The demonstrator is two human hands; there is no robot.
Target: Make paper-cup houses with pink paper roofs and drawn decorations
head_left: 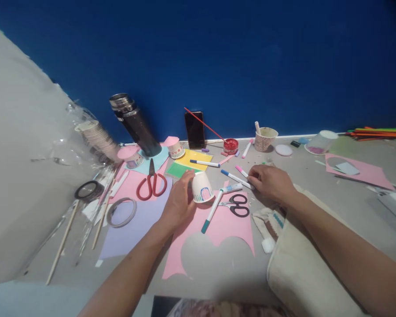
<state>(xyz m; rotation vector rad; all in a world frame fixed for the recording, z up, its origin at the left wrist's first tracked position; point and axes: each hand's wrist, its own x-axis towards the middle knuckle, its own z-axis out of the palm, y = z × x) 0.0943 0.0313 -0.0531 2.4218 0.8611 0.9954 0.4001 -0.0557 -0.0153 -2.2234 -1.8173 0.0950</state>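
Note:
My left hand is closed around the side of an upside-down white paper cup, which has a blue-outlined pink door and green grass drawn near its rim. My right hand is curled low over the table, its fingers at the end of a pink-capped marker. A blue-capped marker lies just under those fingertips. In front of the cup, a teal-capped marker and black-handled scissors rest on cut pink paper.
Red-handled scissors, a tape roll and purple paper lie left. Behind stand a dark flask, two pink-roofed cups, a phone and a red paint jar. Beige cloth lies under my right forearm.

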